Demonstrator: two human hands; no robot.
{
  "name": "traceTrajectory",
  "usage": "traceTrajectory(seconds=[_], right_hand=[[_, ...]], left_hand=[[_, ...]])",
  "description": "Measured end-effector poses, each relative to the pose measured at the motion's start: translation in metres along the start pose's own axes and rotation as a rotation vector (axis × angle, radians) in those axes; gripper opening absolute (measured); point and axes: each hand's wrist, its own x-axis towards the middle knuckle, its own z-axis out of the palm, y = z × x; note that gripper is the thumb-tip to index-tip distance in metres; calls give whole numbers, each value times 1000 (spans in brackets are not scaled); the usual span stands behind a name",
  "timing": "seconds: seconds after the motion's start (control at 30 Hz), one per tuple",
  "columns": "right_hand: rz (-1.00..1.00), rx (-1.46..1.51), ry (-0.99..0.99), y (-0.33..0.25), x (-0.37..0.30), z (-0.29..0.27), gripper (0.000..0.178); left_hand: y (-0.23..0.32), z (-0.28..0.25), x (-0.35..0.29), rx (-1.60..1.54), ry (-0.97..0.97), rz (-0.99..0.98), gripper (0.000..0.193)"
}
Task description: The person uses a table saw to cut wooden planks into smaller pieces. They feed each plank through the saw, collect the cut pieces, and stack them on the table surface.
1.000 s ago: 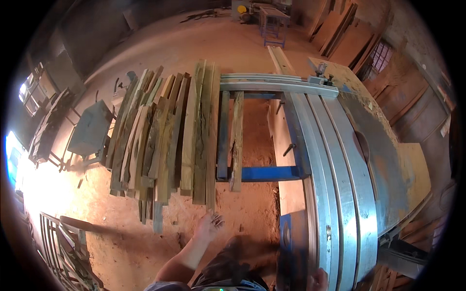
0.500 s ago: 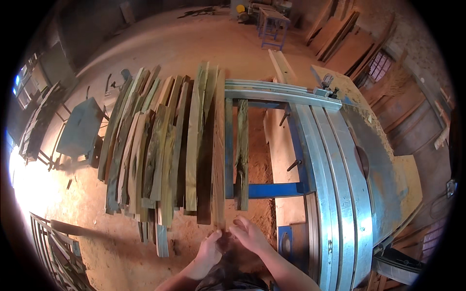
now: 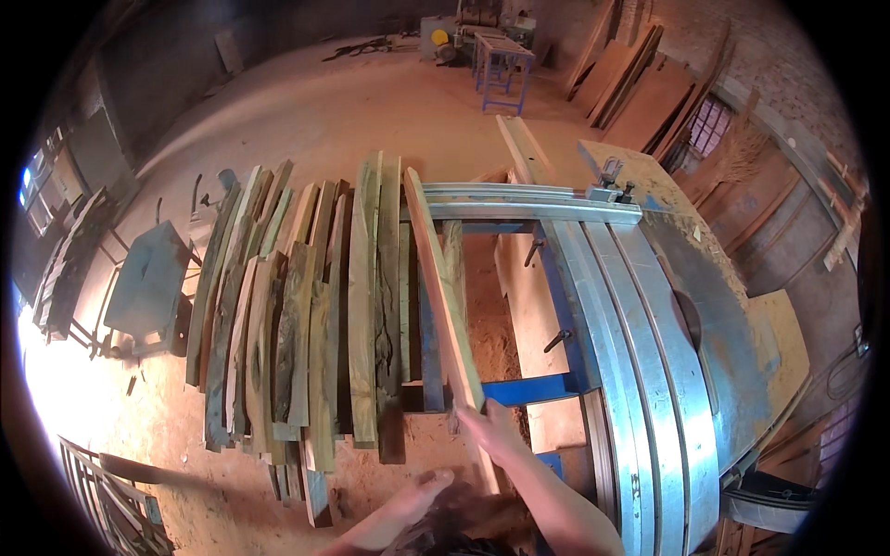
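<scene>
A long, narrow wooden plank (image 3: 447, 306) lies slanted across the metal rail and the blue frame, its near end pointing toward me. Around its near part my right hand (image 3: 493, 434) is closed, fingers over the left edge. My left hand (image 3: 415, 500) is left of the plank's near end, apart from it, with fingers loosely stretched and nothing visible in them; its lower fingers are blurred. Under the slanted plank, another rough strip (image 3: 454, 250) is partly hidden. To the left lies a row of rough-edged planks (image 3: 363, 315), side by side.
At right stands a saw table with a grooved metal sliding bed (image 3: 640, 343), a round blade (image 3: 687, 320) and a metal cross rail (image 3: 519, 206). Its blue side frame (image 3: 528, 389) borders the planks. A dark box-like stand (image 3: 148, 278) is at far left; boards (image 3: 626, 79) lean on the back wall.
The plank has swung from nearly straight to slanted, its near end shifting right. My right hand has moved farther up along it; my left hand has come away. The view has tilted slightly.
</scene>
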Motion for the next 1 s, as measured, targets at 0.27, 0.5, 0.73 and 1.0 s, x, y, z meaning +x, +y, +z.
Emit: traceTrajectory(seconds=[0.27,0.5,0.73,1.0], right_hand=[[-96,-346,183,38,-142,-97,52],[-96,-661,318,90,-256,-194,52],[-238,-932,669,140,-321,-293,50],[-199,-1055,1096,171,-317,-378,64]], left_hand=[[85,32,35,246,132,342,49],[140,130,96,-48,157,439,53],[52,205,106,-337,9,316,30],[-28,253,113,-339,-120,269,33]])
